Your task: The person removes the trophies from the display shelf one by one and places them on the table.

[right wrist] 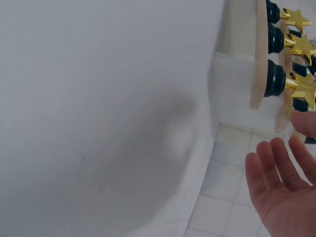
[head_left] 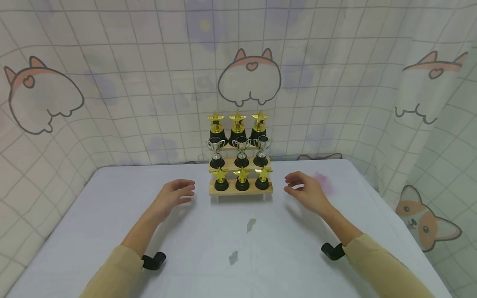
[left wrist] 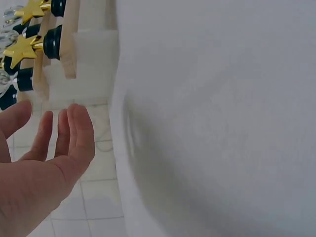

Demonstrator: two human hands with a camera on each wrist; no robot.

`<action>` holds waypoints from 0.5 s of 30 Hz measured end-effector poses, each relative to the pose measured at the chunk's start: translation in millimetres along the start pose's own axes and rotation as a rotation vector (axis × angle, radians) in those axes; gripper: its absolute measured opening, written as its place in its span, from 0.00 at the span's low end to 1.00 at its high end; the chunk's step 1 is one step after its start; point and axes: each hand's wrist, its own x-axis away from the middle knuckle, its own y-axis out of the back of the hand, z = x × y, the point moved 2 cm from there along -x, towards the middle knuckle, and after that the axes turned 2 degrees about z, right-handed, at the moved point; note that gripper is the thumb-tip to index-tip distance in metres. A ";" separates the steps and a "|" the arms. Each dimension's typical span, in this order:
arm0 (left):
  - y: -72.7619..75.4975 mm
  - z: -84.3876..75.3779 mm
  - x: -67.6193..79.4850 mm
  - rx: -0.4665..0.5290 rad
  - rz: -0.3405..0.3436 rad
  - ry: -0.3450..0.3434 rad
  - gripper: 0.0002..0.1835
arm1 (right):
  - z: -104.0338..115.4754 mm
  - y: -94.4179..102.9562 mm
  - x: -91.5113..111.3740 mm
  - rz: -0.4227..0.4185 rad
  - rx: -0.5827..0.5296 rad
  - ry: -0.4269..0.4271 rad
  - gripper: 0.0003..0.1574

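Head view: left grip and right grip, digits apart, are hovering near opposite sides of the pale wooden three-tier stand bearing gold star trophies and silver cup trophies.

No lettering, label, brand or number can be read anywhere: none on the trophies, their tiered stand, the white desk or the checked cloth behind.

A plain beige left sleeve and matching right sleeve leave the hands bare; beside each cuff juts a small black camera, rounded and bent.
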 end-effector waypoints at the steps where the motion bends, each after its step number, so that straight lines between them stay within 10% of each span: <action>1: -1.9 0.0 -0.8 0.033 0.010 0.012 0.27 | 1.1 -1.4 -0.6 0.005 -0.008 -0.006 0.18; 15: -16.2 2.1 -11.9 0.331 0.084 0.147 0.29 | 14.8 -22.5 -8.9 0.007 -0.076 -0.041 0.20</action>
